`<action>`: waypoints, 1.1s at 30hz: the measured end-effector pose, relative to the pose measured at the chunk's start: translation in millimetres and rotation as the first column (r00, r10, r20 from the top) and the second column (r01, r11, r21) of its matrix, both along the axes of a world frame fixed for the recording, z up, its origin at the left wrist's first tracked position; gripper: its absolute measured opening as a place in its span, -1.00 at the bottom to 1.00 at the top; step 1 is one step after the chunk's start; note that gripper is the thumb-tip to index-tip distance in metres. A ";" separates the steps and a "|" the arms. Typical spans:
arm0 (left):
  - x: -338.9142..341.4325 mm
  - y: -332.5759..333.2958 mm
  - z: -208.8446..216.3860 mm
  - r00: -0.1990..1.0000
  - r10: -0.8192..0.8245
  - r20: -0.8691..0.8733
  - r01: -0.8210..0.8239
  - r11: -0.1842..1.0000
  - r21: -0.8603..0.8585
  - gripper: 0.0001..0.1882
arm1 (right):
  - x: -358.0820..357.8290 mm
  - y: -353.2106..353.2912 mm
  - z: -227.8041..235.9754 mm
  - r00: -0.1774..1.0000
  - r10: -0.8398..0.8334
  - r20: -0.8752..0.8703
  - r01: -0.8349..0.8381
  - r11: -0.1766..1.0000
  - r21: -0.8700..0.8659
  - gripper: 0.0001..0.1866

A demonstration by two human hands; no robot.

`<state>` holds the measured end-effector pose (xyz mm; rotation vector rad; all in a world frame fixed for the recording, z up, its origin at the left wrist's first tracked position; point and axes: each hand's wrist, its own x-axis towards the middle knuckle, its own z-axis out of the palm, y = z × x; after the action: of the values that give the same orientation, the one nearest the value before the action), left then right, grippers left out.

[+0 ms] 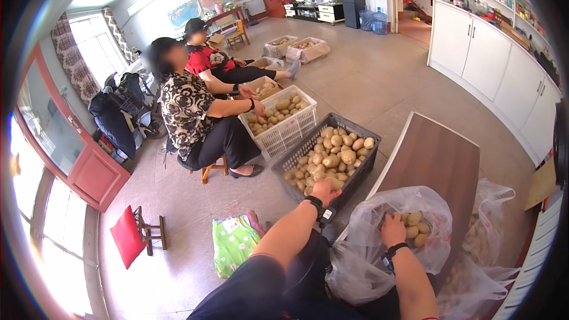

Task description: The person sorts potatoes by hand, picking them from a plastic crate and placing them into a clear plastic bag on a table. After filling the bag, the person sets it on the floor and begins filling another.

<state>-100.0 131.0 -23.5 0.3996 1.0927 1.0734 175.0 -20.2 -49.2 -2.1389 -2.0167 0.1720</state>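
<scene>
A dark grey plastic crate (283,185) full of potatoes (332,153) stands on the floor ahead of me. My left hand (323,192) is at its near edge, fingers closed round a potato (336,184). On the brown tabletop to the right lies a clear plastic bag (366,220), its mouth spread wide. Several potatoes (418,227) are inside it. My right hand (393,230) reaches into the bag beside them, fingers bent downward. The fingertips are partly hidden, so whether they hold anything is unclear. Both wrists wear dark bands.
Two people sit at the left by a white crate (314,116) of potatoes. More filled boxes (308,51) stand farther back. A green patterned bag (233,248) and a red-seated stool (126,237) are on the floor. Filled plastic bags (486,243) lie right of the brown table (435,148).
</scene>
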 end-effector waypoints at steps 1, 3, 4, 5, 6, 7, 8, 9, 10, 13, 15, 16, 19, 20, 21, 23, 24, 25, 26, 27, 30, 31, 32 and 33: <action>1.6 2.1 -0.9 1.000 -0.001 -0.001 0.000 1.000 -0.003 -0.72 | 2.4 0.4 -0.8 1.000 -0.012 -0.004 0.012 0.999 -0.034 -0.59; -0.5 7.2 -6.9 1.000 0.024 -0.002 -0.024 0.999 -0.024 -0.71 | 3.0 -5.4 5.5 1.000 0.001 -0.007 -0.001 1.000 -0.023 -0.62; -6.9 10.7 -19.0 1.000 0.024 0.000 -0.024 0.999 -0.023 -0.71 | 3.5 -8.3 6.3 1.000 0.008 -0.009 -0.008 1.000 -0.012 -0.65; -37.5 14.8 -47.2 0.874 -0.044 -0.485 0.219 0.925 0.311 -0.69 | -8.0 -7.4 6.3 0.999 0.042 -0.022 -0.042 0.999 -0.004 -0.65; -55.4 18.5 -67.5 0.531 0.073 -0.844 0.566 0.711 0.418 -0.68 | -14.1 -6.8 1.8 0.999 0.039 -0.021 -0.039 0.999 -0.029 -0.65; -52.5 23.1 -76.0 0.535 0.067 -0.842 0.571 0.706 0.419 -0.68 | -10.9 -8.2 -2.8 1.000 0.010 -0.008 -0.010 0.998 -0.059 -0.64; -48.9 22.8 -73.9 0.624 0.108 -0.774 0.479 0.729 0.488 -0.69 | -8.9 -11.4 -2.9 1.000 0.003 -0.005 -0.003 0.998 -0.059 -0.64; -47.8 21.8 -70.5 0.701 0.156 -0.696 0.376 0.748 0.547 -0.66 | -8.7 -14.5 -2.5 1.000 0.010 -0.028 -0.011 0.998 -0.063 -0.60; -52.0 20.5 -65.6 0.702 0.158 -0.695 0.375 0.748 0.548 -0.66 | -10.0 -17.3 -1.5 0.998 0.021 -0.052 -0.024 0.998 -0.066 -0.57; -21.8 9.5 -14.7 0.073 0.021 -0.997 0.726 0.685 0.068 -0.74 | 9.4 -36.2 -1.6 0.967 -0.134 -0.218 0.127 0.991 -0.044 -0.57; -8.7 4.8 -4.0 0.034 -0.006 -0.999 0.614 0.789 0.016 -0.68 | 29.8 -40.3 -25.9 0.954 -0.126 -0.273 0.152 0.985 0.076 -0.60; -8.8 6.3 -4.8 0.042 -0.014 -0.999 0.620 0.784 0.015 -0.68 | 38.3 -44.4 -36.0 0.939 -0.088 -0.333 0.158 0.969 0.191 -0.62; -47.3 26.5 -46.7 -0.346 0.147 -0.927 0.707 0.690 -0.155 -0.84 | 18.6 -39.0 -1.6 0.306 -0.400 -0.864 0.279 0.905 -0.320 -0.64; -75.3 33.2 -71.1 -0.360 0.153 -0.920 0.695 0.702 -0.155 -0.84 | 6.6 -33.8 10.6 0.300 -0.384 -0.873 0.262 0.913 -0.312 -0.64; -98.6 34.7 -81.7 0.417 0.047 -0.908 0.607 0.729 0.316 -0.86 | -4.4 -31.9 19.2 0.197 -0.383 -0.903 0.184 0.919 -0.349 -0.65; -84.7 33.4 -85.0 0.938 -0.051 -0.341 0.225 0.841 0.491 -0.84 | -8.4 -32.2 24.2 0.093 -0.406 -0.909 0.169 0.906 -0.388 -0.66; -2.0 22.0 -55.5 0.933 -0.160 -0.321 0.287 0.871 0.399 -0.80 | 25.3 -41.2 18.9 0.108 -0.406 -0.907 0.231 0.898 -0.375 -0.64; 58.8 -0.4 13.8 0.983 -0.182 -0.033 0.184 0.980 0.078 -0.74 | 45.4 -48.1 21.1 0.118 -0.383 -0.916 0.243 0.906 -0.348 -0.62; 50.8 -11.7 35.0 0.986 -0.162 -0.049 0.166 0.982 0.095 -0.74 | 27.7 -39.7 29.3 0.113 -0.363 -0.925 0.220 0.917 -0.333 -0.62; 50.5 -18.6 43.3 0.965 -0.236 -0.114 0.249 0.961 0.122 -0.71 | 16.2 -34.2 34.1 0.159 -0.279 -0.947 0.205 0.948 -0.245 -0.61; 56.8 -40.7 65.1 0.896 -0.391 -0.209 0.423 0.895 0.142 -0.60 | -13.7 -20.4 58.1 0.179 -0.177 -0.968 0.132 0.979 -0.155 -0.60; 61.3 -46.4 68.6 0.832 -0.487 -0.265 0.530 0.839 0.121 -0.58 | -21.4 -18.0 67.8 0.158 -0.173 -0.972 0.079 0.984 -0.162 -0.60; 65.8 -53.0 73.6 0.754 -0.574 -0.319 0.628 0.773 0.094 -0.56 | -29.3 -16.2 76.5 0.159 -0.167 -0.973 0.084 0.984 -0.155 -0.60; 71.2 -59.9 80.7 0.705 -0.610 -0.363 0.672 0.737 0.068 -0.54 | -35.2 -13.9 83.1 0.186 -0.150 -0.971 0.045 0.989 -0.144 -0.60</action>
<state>-28.7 71.2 57.3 1.0676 1.0040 0.4796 139.8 -34.1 33.9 -1.3802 -1.0077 1.2813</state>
